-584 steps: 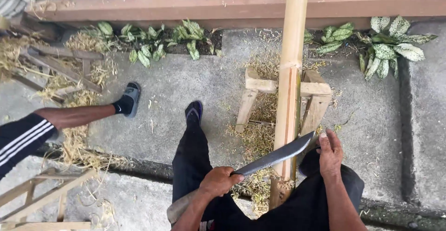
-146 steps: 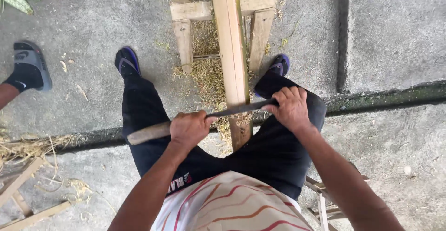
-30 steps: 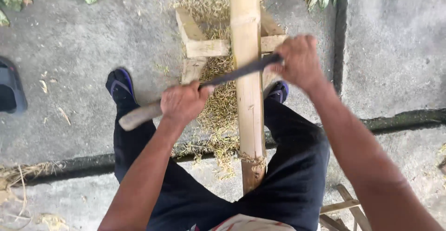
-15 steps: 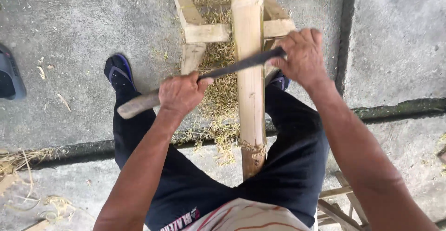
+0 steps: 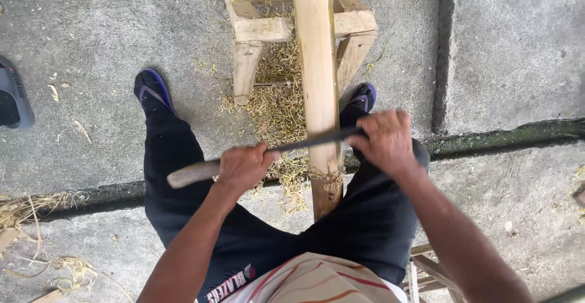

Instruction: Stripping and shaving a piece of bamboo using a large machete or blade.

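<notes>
A thick yellow bamboo pole (image 5: pixel 318 77) runs from between my knees up over a small wooden sawhorse (image 5: pixel 262 30). A long dark machete blade (image 5: pixel 317 139) lies crosswise on the pole. My left hand (image 5: pixel 244 167) grips its pale wooden handle (image 5: pixel 190 174). My right hand (image 5: pixel 385 142) is closed over the blade's far end, right of the pole. Thin curls of shaved bamboo hang on the pole just below the blade.
Bamboo shavings (image 5: pixel 277 105) litter the concrete under the sawhorse. My feet in blue sandals (image 5: pixel 151 91) stand either side of the pole. Another person's sandalled foot (image 5: pixel 12 96) is at the left edge. A dark gutter groove (image 5: pixel 499 137) crosses the floor.
The blade and both my hands have slid down the pole towards me, from near the sawhorse to lower on the pole. The view has shifted slightly.
</notes>
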